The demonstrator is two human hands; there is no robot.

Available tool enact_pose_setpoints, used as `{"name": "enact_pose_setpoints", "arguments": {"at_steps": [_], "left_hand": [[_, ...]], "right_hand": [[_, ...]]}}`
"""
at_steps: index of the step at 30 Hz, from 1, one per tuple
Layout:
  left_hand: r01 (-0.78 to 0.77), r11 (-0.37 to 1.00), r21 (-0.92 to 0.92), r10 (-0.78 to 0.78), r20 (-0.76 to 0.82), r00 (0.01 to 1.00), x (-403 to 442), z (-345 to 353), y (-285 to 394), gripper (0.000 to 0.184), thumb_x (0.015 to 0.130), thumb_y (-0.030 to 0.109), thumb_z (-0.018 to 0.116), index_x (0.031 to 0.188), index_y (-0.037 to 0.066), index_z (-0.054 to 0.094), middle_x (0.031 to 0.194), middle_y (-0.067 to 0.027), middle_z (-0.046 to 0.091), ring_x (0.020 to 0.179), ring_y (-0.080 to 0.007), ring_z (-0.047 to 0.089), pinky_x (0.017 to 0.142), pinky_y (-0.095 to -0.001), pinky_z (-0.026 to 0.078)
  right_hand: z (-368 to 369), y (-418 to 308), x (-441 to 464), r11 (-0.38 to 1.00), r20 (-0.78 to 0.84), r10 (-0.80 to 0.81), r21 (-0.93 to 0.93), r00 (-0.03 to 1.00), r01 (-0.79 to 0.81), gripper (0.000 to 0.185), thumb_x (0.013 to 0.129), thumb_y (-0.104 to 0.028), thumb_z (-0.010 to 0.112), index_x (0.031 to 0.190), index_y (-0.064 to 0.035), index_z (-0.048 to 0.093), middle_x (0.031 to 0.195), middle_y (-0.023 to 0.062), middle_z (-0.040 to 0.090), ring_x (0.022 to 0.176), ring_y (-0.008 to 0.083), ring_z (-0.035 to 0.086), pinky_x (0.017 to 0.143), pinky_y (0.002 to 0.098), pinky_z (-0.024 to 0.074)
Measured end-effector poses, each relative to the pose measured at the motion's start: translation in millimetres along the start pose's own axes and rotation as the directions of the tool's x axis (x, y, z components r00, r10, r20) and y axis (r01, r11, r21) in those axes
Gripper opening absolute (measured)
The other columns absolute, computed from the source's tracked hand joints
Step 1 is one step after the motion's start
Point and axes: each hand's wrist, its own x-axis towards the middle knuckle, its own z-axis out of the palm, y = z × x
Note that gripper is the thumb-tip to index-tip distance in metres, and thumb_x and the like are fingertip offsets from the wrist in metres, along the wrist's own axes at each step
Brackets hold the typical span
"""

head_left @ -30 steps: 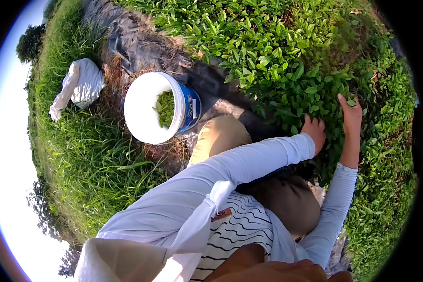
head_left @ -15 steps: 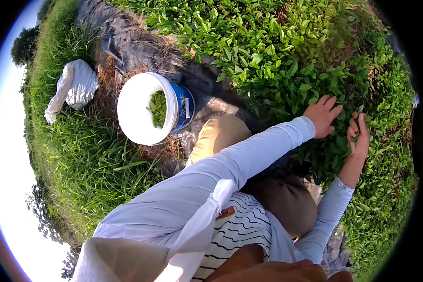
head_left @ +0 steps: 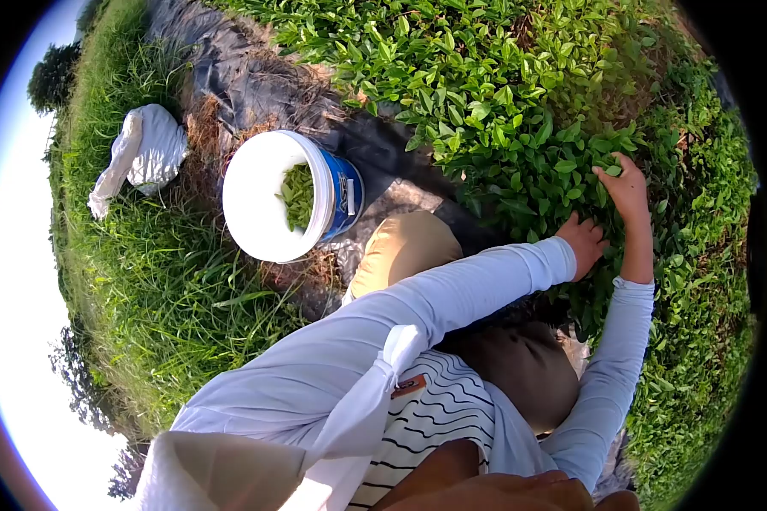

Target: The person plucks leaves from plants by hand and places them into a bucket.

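My left hand (head_left: 584, 245) is low among the dark green leaves at the edge of a leafy bush (head_left: 477, 111). Its fingers are curled, and their tips are partly lost in the foliage, so what they hold cannot be made out. Just beyond it, my right hand (head_left: 629, 192) is raised against the bush, thumb and forefinger closing on a small green leaf (head_left: 614, 170). To the left, a white and blue bucket (head_left: 254, 200) lies tipped toward me in the view, with picked green leaves (head_left: 297, 198) inside.
Black ground sheeting (head_left: 239, 81) runs beside the bush, with dry straw on it. A white sack (head_left: 158, 149) sits in the tall grass (head_left: 179, 272) on the left. My bent knee (head_left: 409, 247) is between the bucket and the bush. More low foliage (head_left: 699, 341) spreads along the right.
My right hand has moved up and left to the bush leaves. My left hand has drawn down slightly, its spread fingers now curled. The view has shifted a little.
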Motion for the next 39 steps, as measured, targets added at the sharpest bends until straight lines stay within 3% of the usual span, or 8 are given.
{"name": "enact_pose_setpoints", "arguments": {"at_steps": [2, 6, 11, 16, 24, 30, 36, 39], "left_hand": [[-0.005, 1.0, 0.006, 0.005, -0.005, 1.0, -2, -1, 0, 0.06, 0.082, 0.026, 0.056, 0.138, 0.013, 0.04, 0.138, -0.0151, 0.038, 0.128, -0.0319, 0.034, 0.106, -0.0539, 0.024], [-0.015, 1.0, 0.007, 0.015, -0.008, 1.0, -5, -3, 2, 0.058, 0.081, 0.025, 0.056, 0.136, 0.012, 0.042, 0.137, -0.0154, 0.039, 0.127, -0.032, 0.035, 0.105, -0.0541, 0.025], [-0.003, 1.0, -0.014, 0.001, -0.111, 0.994, -3, 17, 4, 0.054, 0.081, 0.023, 0.056, 0.132, 0.011, 0.045, 0.133, -0.0155, 0.042, 0.125, -0.0317, 0.037, 0.104, -0.0547, 0.027], [-0.029, 0.999, 0.018, 0.031, -0.106, 0.994, -1, 9, 4, 0.048, 0.08, 0.021, 0.056, 0.127, 0.011, 0.05, 0.126, -0.0149, 0.046, 0.121, -0.0316, 0.04, 0.101, -0.0556, 0.029], [-0.045, 0.997, 0.062, 0.048, -0.038, 0.998, -4, 0, 5, 0.033, 0.079, 0.022, 0.059, 0.111, 0.012, 0.061, 0.12, -0.014, 0.049, 0.116, -0.0321, 0.043, 0.1, -0.0556, 0.03], [-0.034, 0.93, -0.366, -0.247, -0.692, 0.678, 7, -49, 3, 0.05, 0.075, 0.024, 0.067, 0.12, 0.009, 0.049, 0.127, -0.0203, 0.042, 0.118, -0.0362, 0.042, 0.099, -0.0541, 0.034], [0.03, 0.983, -0.182, -0.098, -0.376, 0.922, 15, -19, -12, 0.058, 0.077, 0.025, 0.065, 0.13, 0.01, 0.046, 0.136, -0.0155, 0.036, 0.131, -0.0345, 0.029, 0.102, -0.0585, 0.027], [0.03, 0.993, -0.111, -0.066, -0.343, 0.937, 9, -4, -5, 0.058, 0.077, 0.026, 0.066, 0.129, 0.009, 0.047, 0.135, -0.0151, 0.037, 0.131, -0.0326, 0.028, 0.102, -0.0568, 0.027]], "right_hand": [[2, -11, -9, 0.987, -0.111, -0.144, -0.085, 0.983, 0.135, 0.039, 0.081, -0.02, 0.069, 0.113, 0.0006, 0.056, 0.091, 0.0119, 0.065, 0.074, 0.0178, 0.062, 0.065, 0.033, 0.0487], [-5, -8, -16, 0.694, 0.214, 0.383, 0.575, 0.899, -0.433, 0.034, 0.085, -0.015, 0.066, 0.115, -0.0048, 0.054, 0.088, 0.0035, 0.06, 0.05, 0.0068, 0.039, 0.043, 0.0228, 0.0327], [-94, -7, -61, 0.101, -0.079, 0.28, 0.994, 0.957, 0.052, 0.03, 0.089, -0.015, 0.061, 0.117, -0.0085, 0.053, 0.098, 0.0038, 0.055, 0.051, 0.0023, 0.035, 0.041, 0.0171, 0.0267], [-123, 15, -109, 0.292, 0.002, 0.398, 0.948, 0.917, -0.129, 0.032, 0.091, -0.021, 0.058, 0.119, -0.0062, 0.053, 0.114, 0.005, 0.059, 0.055, 0.002, 0.036, 0.044, 0.0174, 0.0295], [-87, 54, -150, 0.357, 0.108, 0.572, 0.86, 0.813, -0.366, 0.029, 0.086, -0.035, 0.065, 0.082, -0.0103, 0.051, 0.064, -0.0018, 0.044, 0.047, 0.0039, 0.034, 0.04, 0.0201, 0.0235], [-83, 12, -112, 0.435, 0.058, 0.534, 0.837, 0.843, -0.333, 0.035, 0.085, -0.033, 0.066, 0.106, -0.0056, 0.059, 0.066, -0.0024, 0.045, 0.045, 0.0043, 0.033, 0.04, 0.0204, 0.0239], [-69, -7, -48, 0.675, 0.056, 0.604, 0.495, 0.795, -0.547, 0.028, 0.084, -0.03, 0.067, 0.098, -0.0072, 0.06, 0.061, -0.001, 0.05, 0.048, 0.0093, 0.037, 0.044, 0.0263, 0.028], [-47, 18, -27, 0.925, 0.084, 0.288, 0.235, 0.954, -0.299, 0.024, 0.082, -0.025, 0.069, 0.097, -0.0077, 0.061, 0.066, -0.0008, 0.052, 0.054, 0.0103, 0.04, 0.05, 0.0271, 0.0339]]}}
